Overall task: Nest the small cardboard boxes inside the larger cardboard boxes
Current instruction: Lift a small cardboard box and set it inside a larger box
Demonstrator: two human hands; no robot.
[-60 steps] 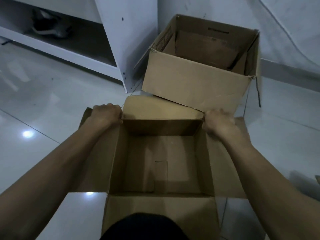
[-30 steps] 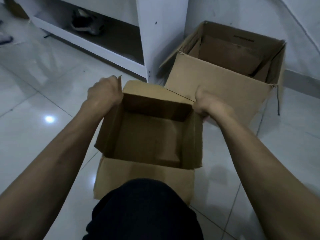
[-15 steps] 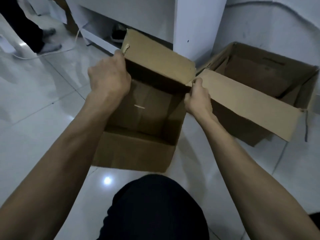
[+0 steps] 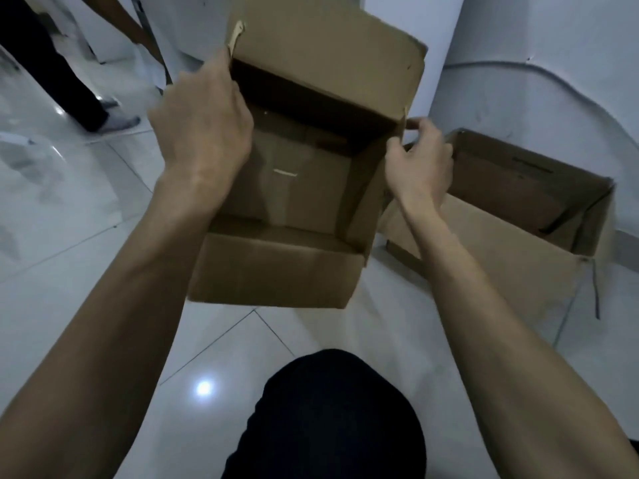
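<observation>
Small cardboard box (image 4: 276,271): plain brown corrugated board, open top, held at frame centre above the glossy white tiled floor (image 4: 69,219). Left hand (image 4: 204,133) fingers clamped over its left wall; right hand (image 4: 420,164) pinching its right corner. Larger cardboard box (image 4: 501,250), open, stands right of centre against the white wall (image 4: 553,81).

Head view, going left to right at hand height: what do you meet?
Bystander's leg → left hand → held box → right hand → larger box on the floor.
</observation>
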